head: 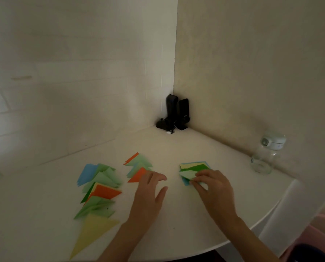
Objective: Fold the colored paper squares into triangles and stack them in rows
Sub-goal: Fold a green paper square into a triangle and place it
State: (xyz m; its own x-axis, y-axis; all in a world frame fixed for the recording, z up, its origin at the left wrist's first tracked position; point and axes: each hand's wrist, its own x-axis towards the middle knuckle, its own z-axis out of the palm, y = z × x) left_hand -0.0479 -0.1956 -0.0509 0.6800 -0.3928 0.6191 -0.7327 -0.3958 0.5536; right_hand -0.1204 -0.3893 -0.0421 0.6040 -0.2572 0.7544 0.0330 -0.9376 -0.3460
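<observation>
A long row of folded triangles (98,193) in blue, light green, orange and yellow lies at the left of the white table (176,148). A shorter row of orange and light green triangles (139,165) sits in the middle. My left hand (150,193) rests open just right of its nearest orange triangle (137,176), fingertips touching it. At the right is a stack of unfolded paper squares (193,167). My right hand (212,186) pinches the light green sheet (188,174) at the stack's near edge.
Two black speakers (176,112) with a cable stand in the wall corner. A clear glass jar with a white lid (265,156) stands at the right by the wall. The table's curved edge runs close at the lower right, with a pink object (320,233) beyond it.
</observation>
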